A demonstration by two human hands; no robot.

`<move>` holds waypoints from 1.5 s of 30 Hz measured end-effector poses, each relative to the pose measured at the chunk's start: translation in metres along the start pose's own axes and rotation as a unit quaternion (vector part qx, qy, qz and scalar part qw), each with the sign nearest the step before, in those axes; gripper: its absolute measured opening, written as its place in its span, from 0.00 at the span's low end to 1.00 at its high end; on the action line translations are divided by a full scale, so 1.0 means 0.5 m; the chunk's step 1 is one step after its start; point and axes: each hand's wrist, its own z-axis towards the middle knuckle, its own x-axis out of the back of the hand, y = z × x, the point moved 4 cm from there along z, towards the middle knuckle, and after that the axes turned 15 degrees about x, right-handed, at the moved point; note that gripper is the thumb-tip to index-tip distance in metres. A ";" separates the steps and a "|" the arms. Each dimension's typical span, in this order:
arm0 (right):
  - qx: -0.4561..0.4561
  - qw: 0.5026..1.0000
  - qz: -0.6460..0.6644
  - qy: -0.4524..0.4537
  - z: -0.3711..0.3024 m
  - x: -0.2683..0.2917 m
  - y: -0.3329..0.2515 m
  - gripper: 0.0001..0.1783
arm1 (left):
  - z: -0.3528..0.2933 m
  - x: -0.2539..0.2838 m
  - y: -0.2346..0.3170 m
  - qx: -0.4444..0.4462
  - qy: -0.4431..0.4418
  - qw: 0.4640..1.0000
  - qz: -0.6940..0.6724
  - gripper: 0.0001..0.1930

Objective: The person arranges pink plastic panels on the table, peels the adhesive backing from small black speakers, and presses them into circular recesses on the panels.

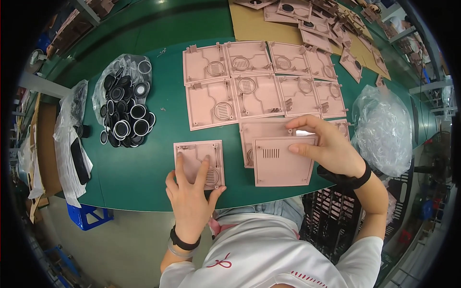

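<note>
My left hand [188, 201] has its fingers spread, with the fingertips resting on a pink plastic panel [191, 162] near the table's front edge. That panel lies inner side up, showing a round slotted grille and small posts. My right hand [333, 146] pinches another pink panel [283, 168] between thumb and fingers at its upper right. This one turns its smooth outer face up, with a row of slots. It overlaps a further pink panel [264, 128] lying behind it. Beyond both hands, several matching panels [206, 103] lie in two rows, inner side up.
Round black discs [122, 110], some with white rims, spill from a clear plastic bag at left. A bulging clear bag [382, 132] stands at right. More pink panels are heaped on cardboard [249, 29] at the far right. A blue stool [89, 217] stands below the table.
</note>
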 end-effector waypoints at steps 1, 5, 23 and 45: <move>0.008 1.000 0.001 -0.021 0.000 -0.003 0.002 0.20 | 0.000 0.000 0.000 0.001 0.000 1.000 0.003 0.34; -0.117 0.987 0.107 -0.007 -0.005 -0.034 0.048 0.16 | 0.000 -0.003 0.004 0.019 -0.011 1.000 -0.009 0.34; 0.060 0.912 0.165 0.369 -0.313 0.203 -0.130 0.19 | -0.035 -0.037 0.125 -0.084 -0.080 0.991 0.071 0.29; -0.098 0.921 -0.332 0.176 -0.419 0.204 -0.105 0.27 | 0.035 0.034 0.123 -0.138 -0.133 0.981 -0.035 0.35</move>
